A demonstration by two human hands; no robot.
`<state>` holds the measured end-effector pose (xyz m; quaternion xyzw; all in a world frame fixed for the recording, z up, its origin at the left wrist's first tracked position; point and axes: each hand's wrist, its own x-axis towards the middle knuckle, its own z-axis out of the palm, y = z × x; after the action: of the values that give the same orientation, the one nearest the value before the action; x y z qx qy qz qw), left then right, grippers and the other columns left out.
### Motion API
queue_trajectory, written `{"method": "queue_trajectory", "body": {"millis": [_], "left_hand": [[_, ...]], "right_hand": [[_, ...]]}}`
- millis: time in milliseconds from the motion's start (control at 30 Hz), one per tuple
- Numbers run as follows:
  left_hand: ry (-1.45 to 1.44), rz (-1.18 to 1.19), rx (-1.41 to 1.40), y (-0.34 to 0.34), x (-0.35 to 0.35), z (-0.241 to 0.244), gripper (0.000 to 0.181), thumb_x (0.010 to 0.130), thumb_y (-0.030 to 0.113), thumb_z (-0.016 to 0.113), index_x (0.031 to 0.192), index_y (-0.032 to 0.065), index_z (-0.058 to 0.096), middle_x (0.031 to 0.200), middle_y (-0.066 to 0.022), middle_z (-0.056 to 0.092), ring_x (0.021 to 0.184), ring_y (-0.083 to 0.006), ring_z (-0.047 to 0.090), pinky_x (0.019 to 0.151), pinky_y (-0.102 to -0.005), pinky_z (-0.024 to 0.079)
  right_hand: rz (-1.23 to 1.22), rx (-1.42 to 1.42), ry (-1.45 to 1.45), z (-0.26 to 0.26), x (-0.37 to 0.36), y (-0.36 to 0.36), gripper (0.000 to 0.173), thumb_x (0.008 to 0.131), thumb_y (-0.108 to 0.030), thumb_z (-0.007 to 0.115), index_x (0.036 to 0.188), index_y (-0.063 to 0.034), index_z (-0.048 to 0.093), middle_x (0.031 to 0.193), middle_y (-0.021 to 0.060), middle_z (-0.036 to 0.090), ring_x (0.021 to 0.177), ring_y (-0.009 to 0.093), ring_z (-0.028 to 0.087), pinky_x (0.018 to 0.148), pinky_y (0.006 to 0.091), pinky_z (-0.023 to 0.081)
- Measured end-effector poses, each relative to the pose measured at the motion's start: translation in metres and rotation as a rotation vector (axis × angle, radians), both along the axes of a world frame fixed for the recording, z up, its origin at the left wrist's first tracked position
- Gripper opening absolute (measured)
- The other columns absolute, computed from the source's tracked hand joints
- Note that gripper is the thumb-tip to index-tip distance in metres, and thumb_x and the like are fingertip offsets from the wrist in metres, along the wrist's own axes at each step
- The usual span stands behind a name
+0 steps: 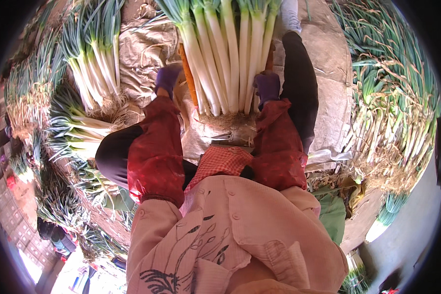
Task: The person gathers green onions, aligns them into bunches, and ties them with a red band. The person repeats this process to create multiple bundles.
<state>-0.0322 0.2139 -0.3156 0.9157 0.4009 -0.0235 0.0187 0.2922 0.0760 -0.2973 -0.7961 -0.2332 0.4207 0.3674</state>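
Observation:
A row of large leeks or thick green onions lies in front of me, white stalks and roots towards me, green tops away. An orange strip runs along the left side of the row, and another orange piece shows at its right. My right hand, in a purple glove, is at the right edge of the stalks, its fingers curled; what they hold is hidden. My left hand, also purple-gloved and somewhat blurred, is just left of the orange strip, apart from the stalks; its fingers are unclear.
Brown sacking covers the ground. Trimmed stalks lie at the left, with another bunch near my bent knee. A large heap of untrimmed stalks is at the right. My outstretched leg lies beside the row.

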Motion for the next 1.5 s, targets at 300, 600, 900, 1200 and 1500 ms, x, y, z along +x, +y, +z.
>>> {"method": "queue_trajectory", "body": {"millis": [300,600,900,1200,1500], "left_hand": [[-1.146,1.023,-1.339,-0.130,-0.003,-0.068,0.024,0.082,0.028,0.056,0.099,0.0140,0.066,0.092,-0.0028,0.067,0.077,-0.0162,0.060,0.064,-0.0251,0.043],[-0.350,0.915,-1.453,-0.103,-0.023,-0.003,0.019,0.076,0.017,0.068,0.092,0.0077,0.070,0.081,-0.0061,0.068,0.077,-0.0167,0.065,0.062,-0.0355,0.055],[-1.363,0.993,-1.529,-0.083,0.019,0.036,0.015,0.078,-0.009,0.058,0.090,-0.0048,0.065,0.052,0.0013,0.039,0.047,-0.0068,0.039,0.060,-0.0236,0.054],[-1.438,1.008,-1.379,-0.127,0.033,0.058,0.023,0.089,0.012,0.049,0.096,-0.0072,0.061,0.053,0.0015,0.033,0.042,-0.0115,0.040,0.076,-0.0361,0.054],[-1.074,0.489,-0.820,-0.130,0.028,0.076,0.026,0.090,0.012,0.044,0.087,-0.0078,0.061,0.060,-0.0097,0.056,0.043,-0.0132,0.048,0.064,-0.0353,0.056]], "right_hand": [[0.113,-0.132,-0.125,0.023,0.008,0.003,0.017,0.072,-0.014,0.055,0.065,0.0006,0.061,0.054,0.0145,0.059,0.042,0.025,0.058,0.043,0.0367,0.047],[0.381,-0.149,-0.200,0.006,0.014,0.009,0.014,0.069,-0.010,0.055,0.062,0.0008,0.060,0.053,0.0157,0.058,0.042,0.026,0.058,0.042,0.0364,0.046],[0.847,-0.112,-0.385,-0.014,0.050,0.008,0.008,0.069,-0.005,0.063,0.063,-0.0010,0.066,0.059,0.0137,0.062,0.042,0.020,0.059,0.038,0.0330,0.048],[0.774,0.006,0.059,0.021,0.062,0.005,0.013,0.074,-0.008,0.059,0.080,0.0030,0.063,0.064,0.0136,0.063,0.045,0.017,0.059,0.040,0.0301,0.047],[0.386,-0.101,0.179,0.118,0.020,-0.015,0.013,0.075,-0.005,0.052,0.080,0.0026,0.062,0.061,0.0106,0.061,0.041,0.016,0.054,0.039,0.0276,0.044]]}}
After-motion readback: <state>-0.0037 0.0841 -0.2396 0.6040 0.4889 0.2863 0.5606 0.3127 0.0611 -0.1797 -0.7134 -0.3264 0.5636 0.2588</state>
